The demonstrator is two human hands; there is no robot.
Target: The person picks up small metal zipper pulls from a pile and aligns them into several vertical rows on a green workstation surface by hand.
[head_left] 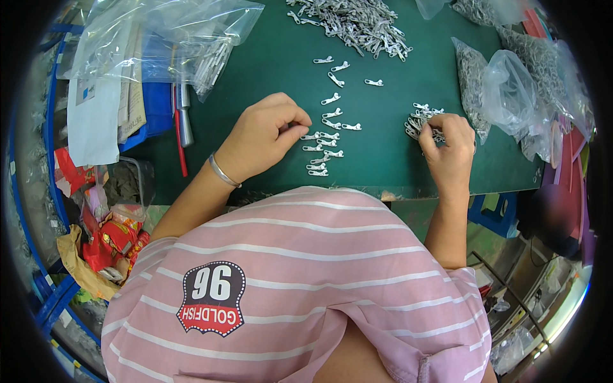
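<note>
From the head view, looking down over my striped pink shirt (300, 281), my left hand (265, 135) rests on the green bench (268, 70) with thumb and forefinger pinched shut at the left end of a short row of small silver zipper pulls (322, 150); I judge it is closed on one of them, though the piece itself is too small to make out. My right hand (450, 150) is curled closed over a little cluster of the same metal pieces (421, 121), fingers bent down onto it. The laid-out pulls sit in a loose column between my two hands, a few more scattered just above it. Beyond them lies a large unsorted heap (357, 22) at the far edge, and clear plastic bags of metal parts (511, 89) stand to the right. Judging by that, only a small share is laid out and most remains in the heap and bags. A red-handled tool (180, 127) lies left of my left hand.
</note>
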